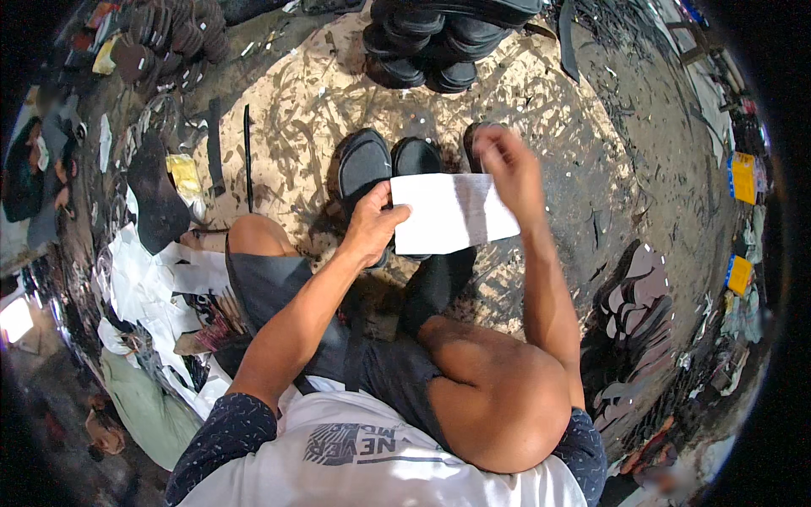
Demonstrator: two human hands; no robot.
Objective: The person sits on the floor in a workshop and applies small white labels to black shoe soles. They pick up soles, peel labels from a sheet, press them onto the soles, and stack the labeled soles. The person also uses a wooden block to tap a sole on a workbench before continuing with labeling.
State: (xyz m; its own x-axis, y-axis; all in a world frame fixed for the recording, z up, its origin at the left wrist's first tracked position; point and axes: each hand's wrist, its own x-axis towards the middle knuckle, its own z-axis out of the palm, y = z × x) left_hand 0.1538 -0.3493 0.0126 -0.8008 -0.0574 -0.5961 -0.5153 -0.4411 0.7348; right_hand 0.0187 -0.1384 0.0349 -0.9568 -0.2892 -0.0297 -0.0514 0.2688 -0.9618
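Mid-step, I'd judge: white sheet is held up between the hands, not set down. Left hand pinches its left edge, thumb against fingers; right hand is blurred at its right end, can't tell if those fingers grip. Black shoes just beyond the left fingers sit bare; dark pile farther out. Amount left unclear.

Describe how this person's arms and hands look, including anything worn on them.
The left hand and right hand are both bare, without gloves, and no watch or band shows at either wrist. The right hand is partly blurred, so a ring there can't be ruled out. The short sleeves are dark with small light dashes; the shirt body is white.
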